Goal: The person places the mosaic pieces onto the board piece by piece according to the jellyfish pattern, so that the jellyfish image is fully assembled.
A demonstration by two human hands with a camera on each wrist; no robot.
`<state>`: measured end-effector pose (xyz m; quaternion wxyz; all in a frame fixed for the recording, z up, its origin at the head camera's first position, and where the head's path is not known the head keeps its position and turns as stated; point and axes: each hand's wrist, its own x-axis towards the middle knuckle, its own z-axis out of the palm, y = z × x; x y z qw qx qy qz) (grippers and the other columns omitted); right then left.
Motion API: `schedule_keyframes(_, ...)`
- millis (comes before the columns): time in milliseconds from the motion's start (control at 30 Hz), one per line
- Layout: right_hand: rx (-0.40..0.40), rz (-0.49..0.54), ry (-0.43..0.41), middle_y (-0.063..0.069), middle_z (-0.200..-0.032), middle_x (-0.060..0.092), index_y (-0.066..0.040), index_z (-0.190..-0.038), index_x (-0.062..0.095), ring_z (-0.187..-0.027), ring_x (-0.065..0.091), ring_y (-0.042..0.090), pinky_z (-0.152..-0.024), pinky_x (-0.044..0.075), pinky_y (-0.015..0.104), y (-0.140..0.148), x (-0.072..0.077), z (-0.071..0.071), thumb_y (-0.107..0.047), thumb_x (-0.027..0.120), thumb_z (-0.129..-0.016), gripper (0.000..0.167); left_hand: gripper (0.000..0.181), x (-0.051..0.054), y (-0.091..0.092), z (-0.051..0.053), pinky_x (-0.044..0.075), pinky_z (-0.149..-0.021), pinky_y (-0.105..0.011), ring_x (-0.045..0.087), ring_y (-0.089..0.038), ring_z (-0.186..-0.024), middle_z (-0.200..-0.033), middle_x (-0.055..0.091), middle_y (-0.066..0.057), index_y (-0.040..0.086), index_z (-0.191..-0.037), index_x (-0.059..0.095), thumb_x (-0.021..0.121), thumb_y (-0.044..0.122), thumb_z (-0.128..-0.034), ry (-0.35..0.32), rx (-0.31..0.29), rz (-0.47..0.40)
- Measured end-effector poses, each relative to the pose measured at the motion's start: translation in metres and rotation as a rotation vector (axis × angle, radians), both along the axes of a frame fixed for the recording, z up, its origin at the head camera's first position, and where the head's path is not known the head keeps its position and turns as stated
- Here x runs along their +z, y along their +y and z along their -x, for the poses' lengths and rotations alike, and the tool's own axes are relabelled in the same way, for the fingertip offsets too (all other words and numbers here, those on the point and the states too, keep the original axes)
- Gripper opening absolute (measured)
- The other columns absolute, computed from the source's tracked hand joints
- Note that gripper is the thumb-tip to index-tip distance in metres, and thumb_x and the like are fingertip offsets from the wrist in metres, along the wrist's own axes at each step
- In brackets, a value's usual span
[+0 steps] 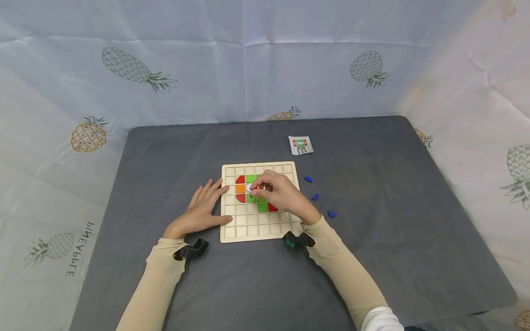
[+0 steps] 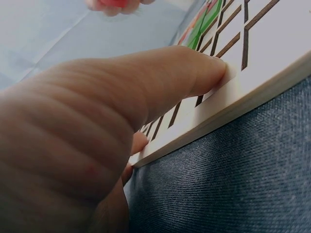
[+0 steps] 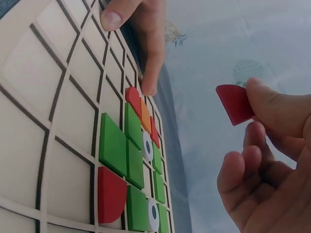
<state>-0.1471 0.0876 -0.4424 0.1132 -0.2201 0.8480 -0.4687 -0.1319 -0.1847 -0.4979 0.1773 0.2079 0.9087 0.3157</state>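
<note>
A wooden grid board (image 1: 236,233) lies on the table. My right hand (image 1: 281,192) hovers over it, thumb and fingers pinching a red quarter-round tile (image 3: 235,104); in the right wrist view that tile is held clear of the board. My left hand (image 1: 195,216) rests at the board's left edge, fingers spread and thumb (image 2: 194,73) on its surface. Set in the grid are several green square tiles (image 3: 112,140), an orange tile (image 1: 240,189), rounded red tiles (image 3: 111,195) and white tiles with dark rings (image 3: 147,145). In the head view, my right hand hides part of this pattern.
Three blue half-round tiles (image 1: 315,196) lie in a slanting row right of the board. A small pattern card (image 1: 301,145) lies behind the board to the right. The grey cloth-covered table (image 1: 165,151) backs onto a pineapple-print curtain (image 1: 215,82).
</note>
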Motion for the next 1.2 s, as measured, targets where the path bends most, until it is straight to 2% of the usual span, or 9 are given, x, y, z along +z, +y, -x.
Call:
schedule_keyframes(133, 0.009, -0.029, -0.035, 0.005, -0.090, 0.071, -0.012, -0.103, 0.074, -0.074, 0.056, 0.015, -0.066, 0.046, 0.024, -0.001, -0.005, 0.001, -0.018, 0.070, -0.096, 0.010, 0.092, -0.001, 0.000, 0.000, -0.007, -0.127, -0.056, -0.005, -0.035, -0.160, -0.173, 0.005, -0.009, 0.016, -0.161, 0.027, 0.074, 0.044, -0.0878, 0.003, -0.001, -0.003)
schedule_keyframes(233, 0.030, -0.071, -0.080, 0.004, -0.093, 0.074, -0.012, -0.105, 0.074, -0.078, 0.061, 0.015, -0.069, 0.050, 0.024, -0.002, -0.010, 0.001, -0.018, 0.068, -0.098, 0.011, 0.092, -0.001, 0.000, 0.000, -0.007, -0.127, -0.056, -0.005, -0.034, -0.160, -0.173, 0.005, -0.008, 0.017, -0.161, 0.027, 0.075, 0.044, -0.0876, 0.002, 0.000, -0.005)
schedule_keyframes(333, 0.044, -0.133, -0.084, 0.002, -0.092, 0.074, -0.012, -0.103, 0.074, -0.076, 0.061, 0.014, -0.067, 0.049, 0.024, -0.003, -0.013, 0.001, -0.018, 0.067, -0.099, 0.010, 0.092, 0.000, 0.001, 0.000, -0.007, -0.127, -0.056, -0.006, -0.034, -0.160, -0.173, 0.004, -0.008, 0.017, -0.161, 0.027, 0.075, 0.044, -0.0878, -0.002, 0.001, -0.004)
schedule_keyframes(533, 0.051, -0.354, 0.027, -0.004, -0.093, 0.070, -0.016, -0.098, 0.076, -0.074, 0.054, 0.011, -0.064, 0.045, 0.024, -0.006, -0.018, 0.001, -0.018, 0.069, -0.097, 0.007, 0.092, 0.000, 0.002, 0.000, -0.007, -0.127, -0.056, -0.005, -0.034, -0.160, -0.173, 0.004, -0.008, 0.016, -0.161, 0.027, 0.075, 0.043, -0.0877, -0.002, 0.006, 0.002)
schedule_keyframes(667, 0.077, -0.460, 0.079, -0.006, -0.093, 0.067, -0.019, -0.095, 0.077, -0.078, 0.054, 0.010, -0.063, 0.045, 0.025, -0.008, -0.020, -0.001, -0.020, 0.070, -0.096, 0.007, 0.092, 0.001, 0.001, 0.000, -0.006, -0.127, -0.056, -0.005, -0.034, -0.160, -0.173, 0.005, -0.009, 0.016, -0.161, 0.027, 0.075, 0.043, -0.0873, 0.000, 0.006, 0.001)
schedule_keyframes(800, 0.073, -0.502, 0.109, -0.008, -0.091, 0.065, -0.022, -0.095, 0.077, -0.078, 0.054, 0.010, -0.061, 0.045, 0.025, -0.009, -0.021, -0.003, -0.022, 0.070, -0.097, 0.007, 0.092, 0.000, 0.001, -0.001, -0.006, -0.127, -0.056, -0.004, -0.034, -0.160, -0.173, 0.006, -0.009, 0.016, -0.161, 0.027, 0.075, 0.043, -0.0872, 0.004, 0.005, 0.002)
schedule_keyframes(1200, 0.076, -0.547, 0.184, -0.007, -0.094, 0.067, -0.022, -0.095, 0.075, -0.085, 0.057, 0.010, -0.067, 0.049, 0.026, -0.015, -0.024, -0.007, -0.022, 0.067, -0.099, 0.009, 0.092, -0.002, 0.000, 0.000, -0.007, -0.127, -0.057, -0.006, -0.035, -0.160, -0.173, 0.005, -0.009, 0.016, -0.162, 0.026, 0.074, 0.044, -0.0879, 0.002, 0.000, -0.001)
